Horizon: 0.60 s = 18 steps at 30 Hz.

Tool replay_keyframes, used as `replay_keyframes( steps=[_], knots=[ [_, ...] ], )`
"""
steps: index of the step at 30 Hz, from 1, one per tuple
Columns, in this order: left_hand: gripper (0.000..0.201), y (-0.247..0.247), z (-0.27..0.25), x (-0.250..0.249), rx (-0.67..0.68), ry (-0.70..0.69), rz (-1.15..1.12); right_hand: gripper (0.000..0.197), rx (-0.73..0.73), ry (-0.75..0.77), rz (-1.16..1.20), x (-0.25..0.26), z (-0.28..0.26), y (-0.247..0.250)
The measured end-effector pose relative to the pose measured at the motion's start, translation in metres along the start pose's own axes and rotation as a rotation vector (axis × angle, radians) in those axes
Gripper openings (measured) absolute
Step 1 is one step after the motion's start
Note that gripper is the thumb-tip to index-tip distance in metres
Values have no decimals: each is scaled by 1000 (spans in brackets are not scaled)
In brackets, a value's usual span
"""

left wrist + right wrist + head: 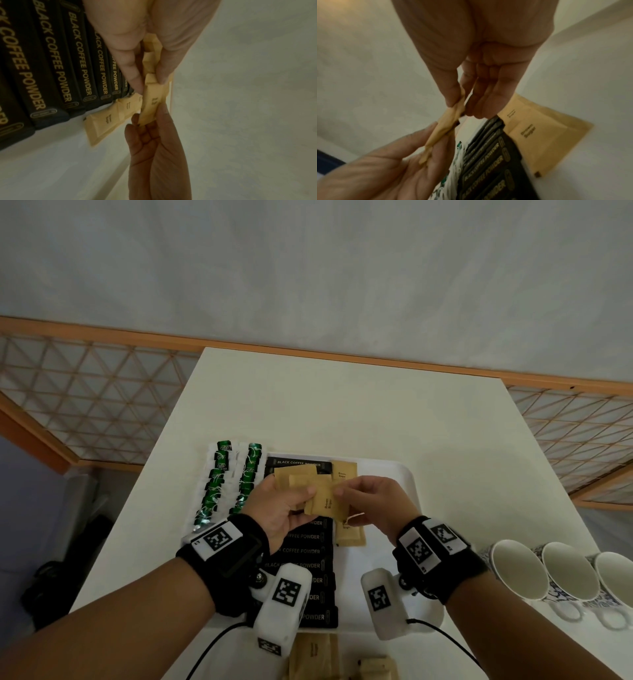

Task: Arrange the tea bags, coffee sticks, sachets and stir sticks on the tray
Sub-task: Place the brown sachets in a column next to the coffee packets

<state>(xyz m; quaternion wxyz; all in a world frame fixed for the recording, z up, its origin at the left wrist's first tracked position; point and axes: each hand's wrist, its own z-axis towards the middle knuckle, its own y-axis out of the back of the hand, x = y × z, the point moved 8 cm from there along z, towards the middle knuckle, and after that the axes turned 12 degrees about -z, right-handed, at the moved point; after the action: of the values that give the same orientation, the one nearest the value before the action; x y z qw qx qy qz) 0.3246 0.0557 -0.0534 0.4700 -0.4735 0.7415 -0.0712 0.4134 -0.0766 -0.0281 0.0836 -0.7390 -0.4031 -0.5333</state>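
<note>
left hand [286,510] grips sachets [301,486] | right hand [373,505] pinches one

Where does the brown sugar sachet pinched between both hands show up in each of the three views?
Head: brown sugar sachet, centre, between both hands above the tray.
Left wrist: centre, thumb above, right hand's fingers below.
Right wrist: edge-on, centre-left.
Shared landmark: black coffee sticks.

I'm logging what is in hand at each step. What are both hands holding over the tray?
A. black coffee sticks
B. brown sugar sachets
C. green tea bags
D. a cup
B: the left hand holds a fan of brown sachets and the right hand pinches one of them.
</note>
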Motion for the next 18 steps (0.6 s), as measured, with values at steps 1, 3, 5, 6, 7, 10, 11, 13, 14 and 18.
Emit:
replay_keyframes(
  steps=[1,3,5,6,7,10,11,13,14,18],
  knots=[
    [40,1,0,-2,-5,-10,-7,5,5,3,-54,-1,-1,1],
    [37,1,-1,-4,-6,-20,-18,5,36,1,-161,-3,-3,1],
    [37,0,-2,-3,-8,-15,-5,3,85,-15,-193,-8,-7,-1],
    [37,0,-3,-2,-14,-10,3,3,97,-23,-189,-11,-9,-1],
    [36,1,-4,-2,-23,-5,5,5,93,-34,-182,-15,-12,1],
    [33,4,-5,-2,-67,9,-12,9,51,-117,-118,-37,-26,12],
    [32,5,-7,-2,-78,11,-11,12,41,-160,-82,-47,-31,15],
    [31,7,-10,-2,-88,14,-3,14,29,-235,-44,-66,-42,17],
    [32,8,-12,-1,-93,14,1,14,22,-261,-41,-74,-46,17],
    [36,7,-21,3,-93,5,28,13,-43,-315,-15,-91,-56,12]
  ],
)
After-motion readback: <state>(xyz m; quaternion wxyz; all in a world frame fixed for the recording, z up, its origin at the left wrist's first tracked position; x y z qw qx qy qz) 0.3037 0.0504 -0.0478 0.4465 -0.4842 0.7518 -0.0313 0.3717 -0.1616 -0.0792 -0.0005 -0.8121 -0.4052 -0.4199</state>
